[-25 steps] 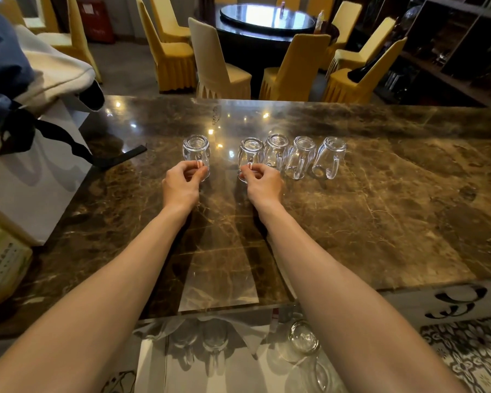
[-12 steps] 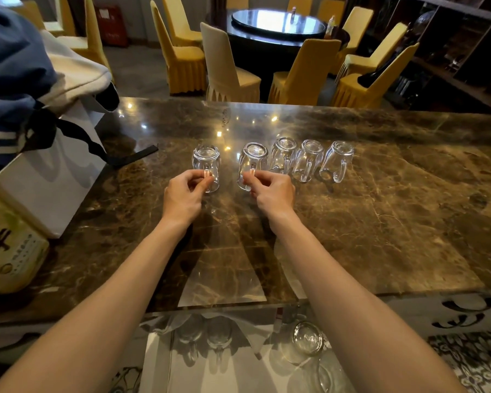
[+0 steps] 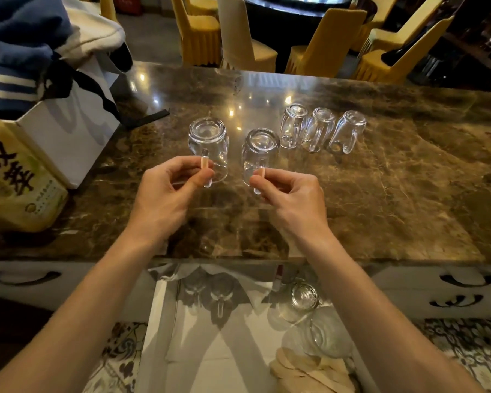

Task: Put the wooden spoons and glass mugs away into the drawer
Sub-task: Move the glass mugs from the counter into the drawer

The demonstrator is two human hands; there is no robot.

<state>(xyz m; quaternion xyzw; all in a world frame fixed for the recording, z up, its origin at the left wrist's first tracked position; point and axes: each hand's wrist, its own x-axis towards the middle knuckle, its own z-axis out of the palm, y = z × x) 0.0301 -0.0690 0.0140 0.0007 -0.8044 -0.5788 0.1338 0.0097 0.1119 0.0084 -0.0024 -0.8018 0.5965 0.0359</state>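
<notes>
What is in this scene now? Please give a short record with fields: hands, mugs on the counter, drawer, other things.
left hand: pinches the handle of an upside-down glass mug
right hand: pinches the handle of a second mug
mugs left on counter: three, upside down in a row, untouched
counter: brown marble
drawer: open below, white liner, some glasses already inside
other things: white bag and yellow package at left

Both forearms outstretched, left hand (image 3: 165,194) and right hand (image 3: 292,199) pinched shut (fingers curled).
</notes>
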